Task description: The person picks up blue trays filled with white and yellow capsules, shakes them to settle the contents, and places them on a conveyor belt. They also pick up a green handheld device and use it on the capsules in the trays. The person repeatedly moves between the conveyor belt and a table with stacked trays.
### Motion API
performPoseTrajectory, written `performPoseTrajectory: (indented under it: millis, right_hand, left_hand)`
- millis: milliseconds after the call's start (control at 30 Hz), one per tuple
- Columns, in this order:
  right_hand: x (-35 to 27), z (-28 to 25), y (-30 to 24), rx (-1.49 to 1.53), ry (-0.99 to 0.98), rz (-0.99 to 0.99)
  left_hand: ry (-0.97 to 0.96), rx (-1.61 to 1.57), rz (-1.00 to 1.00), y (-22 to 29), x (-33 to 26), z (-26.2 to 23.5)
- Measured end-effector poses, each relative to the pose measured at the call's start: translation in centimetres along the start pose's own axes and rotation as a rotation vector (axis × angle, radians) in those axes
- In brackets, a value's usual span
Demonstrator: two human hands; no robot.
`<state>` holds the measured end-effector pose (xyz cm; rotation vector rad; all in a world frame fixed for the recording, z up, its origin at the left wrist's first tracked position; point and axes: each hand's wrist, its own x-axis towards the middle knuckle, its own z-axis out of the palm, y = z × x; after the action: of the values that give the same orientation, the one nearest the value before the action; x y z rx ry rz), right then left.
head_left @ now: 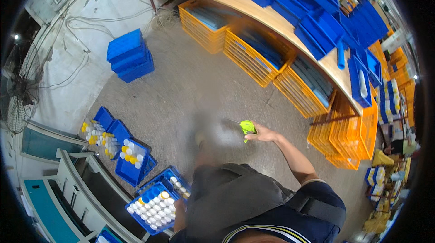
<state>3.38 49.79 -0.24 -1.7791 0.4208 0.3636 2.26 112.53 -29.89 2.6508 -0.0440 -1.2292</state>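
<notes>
My right hand (263, 133) is held out over the floor, its fingers closed round a lime-green pistol-shaped tool (247, 126). A thin shaft points left from that tool; its exact kind is unclear. Low on the left, my left hand (180, 211) is against the right side of a blue tray (136, 225) filled with white-capped containers (156, 212). A few caps in that tray are yellow. The fingers of my left hand are mostly hidden. Just behind, another blue tray (170, 172) holds more white-topped containers.
Blue bins (131, 170) with white and yellow containers stand left on the grey floor (172, 80). Blue crates (130, 55) are stacked by the wall. A long table (267, 14) carries blue bins, with orange crates (253, 64) below. A fan (20, 86) and grey-teal cabinet (45, 206) flank the left.
</notes>
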Motion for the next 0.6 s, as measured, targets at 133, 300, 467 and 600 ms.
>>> performPoseTrajectory:
  millis: [133, 300, 467, 600]
  right_hand:
    - [8.2, -6.2, -9.1, -0.251, 0.212, 0.001]
    - [18.4, -17.7, -22.1, -0.144, 0.562, -0.338]
    - [29.5, -19.8, -20.2, -0.322, 0.857, -0.264]
    - [38.5, -30.3, -15.6, -0.556, 0.846, -0.254]
  left_hand:
    - [-0.013, 0.207, 0.149, 3.4, 7.7, -2.8]
    - [0.008, -0.732, -0.158, 16.8, 18.1, -14.3]
    - [0.374, -0.971, -0.081, 31.5, 22.9, -31.7]
    - [0.560, -1.022, -0.027, 35.6, 22.9, -38.9]
